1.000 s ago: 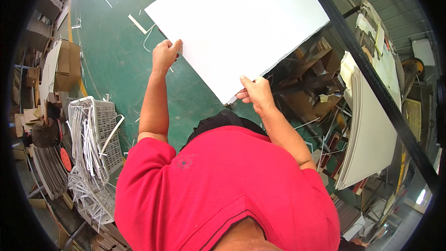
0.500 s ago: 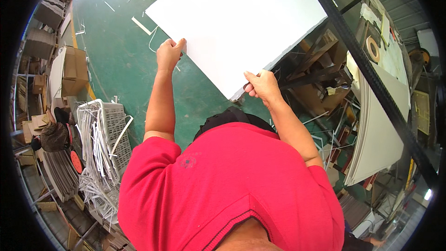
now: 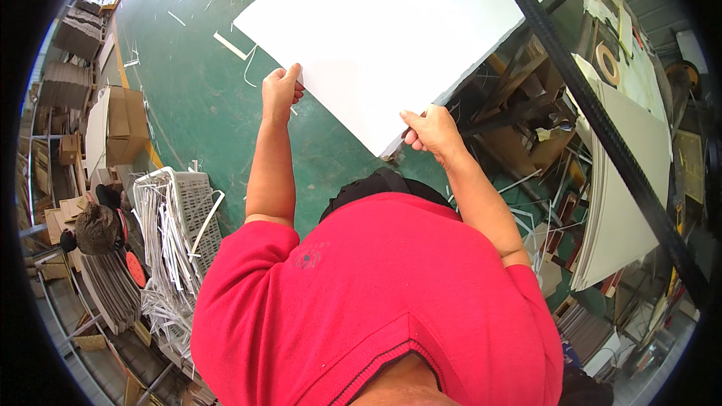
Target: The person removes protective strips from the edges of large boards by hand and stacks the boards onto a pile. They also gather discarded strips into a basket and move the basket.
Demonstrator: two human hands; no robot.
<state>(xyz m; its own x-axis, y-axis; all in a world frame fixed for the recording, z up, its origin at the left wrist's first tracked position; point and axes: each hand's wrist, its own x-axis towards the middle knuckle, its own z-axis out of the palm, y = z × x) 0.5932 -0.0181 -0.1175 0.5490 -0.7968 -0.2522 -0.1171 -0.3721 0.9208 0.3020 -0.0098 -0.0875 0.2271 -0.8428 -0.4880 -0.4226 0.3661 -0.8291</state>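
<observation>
A large stack of white sheets (image 3: 376, 26) spans the upper middle of the view, one corner pointing toward me. My left hand (image 3: 281, 93) pinches its left edge between thumb and fingers. On the right edge near the close corner, my right hand (image 3: 434, 134) has its thumb on top and its fingers curled at the rim. Several thin layers show along that right edge. Whatever bears the far part of the sheets is hidden beneath them.
At left stands a white plastic basket (image 3: 197, 207) full of paper strips (image 3: 162, 233), near a cardboard box (image 3: 124, 124). Large pale boards (image 3: 628, 188) lean at right beside a bench with a tape roll (image 3: 607, 64). A black bar (image 3: 594, 113) crosses the right side. Scraps lie on the green floor (image 3: 192, 68).
The view has shifted slightly, so the surroundings sit a little differently. Both hands keep their hold on the sheets, with the close corner slightly farther from my body.
</observation>
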